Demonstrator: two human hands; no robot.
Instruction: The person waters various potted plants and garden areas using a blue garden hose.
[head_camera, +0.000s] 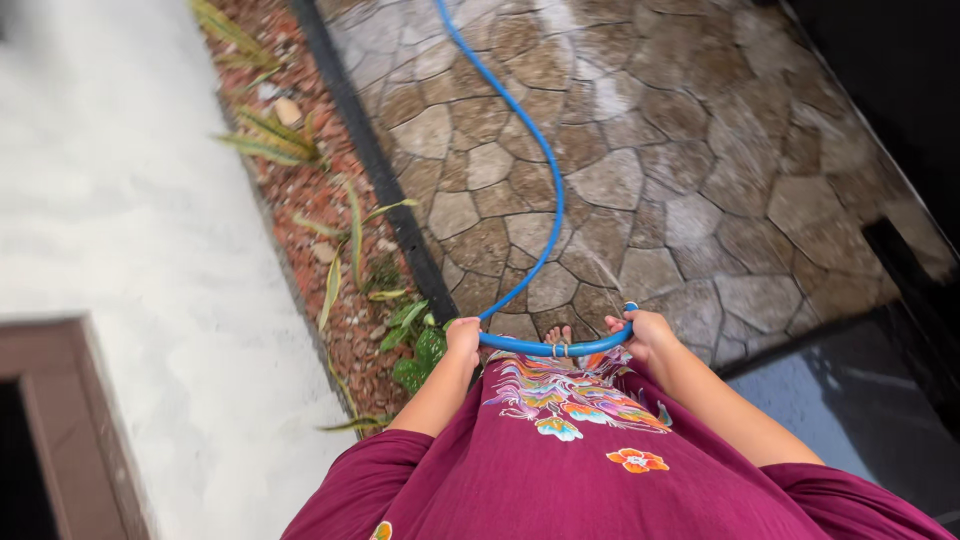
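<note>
- Both hands are gripping the blue hose, low in the frame: left hand wrapping it, right hand pinching its spraying end.
- Wet stone paving at centre may be getting slippery underfoot.
- The trailing hose loop could be snagging the feet.

Ground: a patio of irregular brown and grey flagstones with dark joints, seen from above; the stones at the upper right look wet and shiny.
Hose: a long blue rubber garden hose lies across the flagstones, running in a curve from the top edge down toward the near side.
Edging: a narrow black border strip runs diagonally along the patio's left side.
Planting bed: a band of reddish-brown gravel beside the strip carries green and yellow strap-leaved plants and a small broad-leaved green plant.
Right edge: a dark glossy slab adjoins the stones.
</note>
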